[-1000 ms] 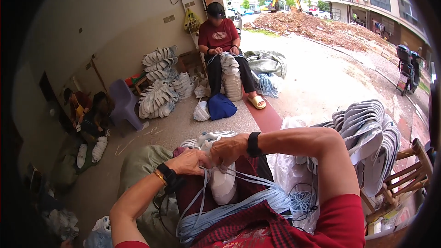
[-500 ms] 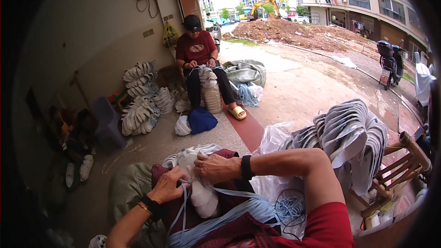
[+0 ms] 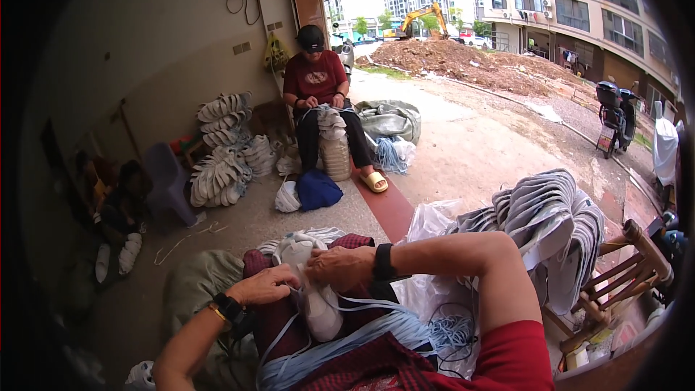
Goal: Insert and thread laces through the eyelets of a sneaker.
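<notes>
My left hand and my right hand meet over my lap, both gripping a white stack of shoe insoles bound with pale blue cord. Loops of that cord spill down across my lap and red sleeve. A black band sits on each wrist. At my right, a large stack of grey insoles rests on a wooden chair, over a clear plastic bag.
A seated person in a red shirt works on another bundle ahead. White insole bundles lie by the wall, with a purple chair and a blue bag. A scooter and a dirt heap stand beyond.
The view has shifted, putting my lap lower and nearer. My hands have drawn closer together on the white bundle, with the right hand now over its top.
</notes>
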`<action>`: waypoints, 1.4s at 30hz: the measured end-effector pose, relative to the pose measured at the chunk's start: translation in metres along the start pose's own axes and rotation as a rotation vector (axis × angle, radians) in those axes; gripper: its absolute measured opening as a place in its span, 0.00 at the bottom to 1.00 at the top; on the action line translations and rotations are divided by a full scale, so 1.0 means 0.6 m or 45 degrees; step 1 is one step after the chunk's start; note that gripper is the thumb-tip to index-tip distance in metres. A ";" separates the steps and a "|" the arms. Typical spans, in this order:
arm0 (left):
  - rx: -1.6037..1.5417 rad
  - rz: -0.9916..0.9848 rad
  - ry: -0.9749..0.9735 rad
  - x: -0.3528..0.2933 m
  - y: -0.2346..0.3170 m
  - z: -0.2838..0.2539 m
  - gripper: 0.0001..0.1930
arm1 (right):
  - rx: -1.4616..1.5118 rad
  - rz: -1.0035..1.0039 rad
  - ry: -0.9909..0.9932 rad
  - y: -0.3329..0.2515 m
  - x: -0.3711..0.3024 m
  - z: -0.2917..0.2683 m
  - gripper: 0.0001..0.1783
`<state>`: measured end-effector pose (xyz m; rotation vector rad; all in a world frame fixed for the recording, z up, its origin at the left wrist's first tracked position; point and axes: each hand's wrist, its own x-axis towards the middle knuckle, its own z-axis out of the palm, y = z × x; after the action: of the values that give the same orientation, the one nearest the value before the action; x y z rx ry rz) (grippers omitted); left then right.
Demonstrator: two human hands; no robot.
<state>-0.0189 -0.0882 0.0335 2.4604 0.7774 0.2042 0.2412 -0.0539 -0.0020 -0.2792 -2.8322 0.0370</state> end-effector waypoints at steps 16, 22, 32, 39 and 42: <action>0.040 -0.193 0.340 0.027 0.015 0.044 0.07 | 0.042 0.275 -0.045 -0.009 0.045 -0.021 0.13; -0.131 -0.269 0.602 0.014 0.038 0.052 0.06 | 0.144 0.394 0.082 -0.014 0.028 -0.013 0.14; -0.923 -0.320 0.639 0.018 0.082 0.047 0.09 | 1.450 0.872 0.531 -0.006 0.008 -0.076 0.18; -0.600 0.438 0.631 -0.016 0.307 0.069 0.04 | 1.311 0.872 0.593 -0.032 -0.007 -0.100 0.18; -0.750 0.105 1.012 0.011 0.234 0.012 0.08 | 1.070 0.667 0.578 -0.031 -0.009 -0.112 0.18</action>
<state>0.0570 -0.1836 0.1036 1.8070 0.7657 1.2935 0.2621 -0.0734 0.0615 -0.6967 -1.9996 1.0755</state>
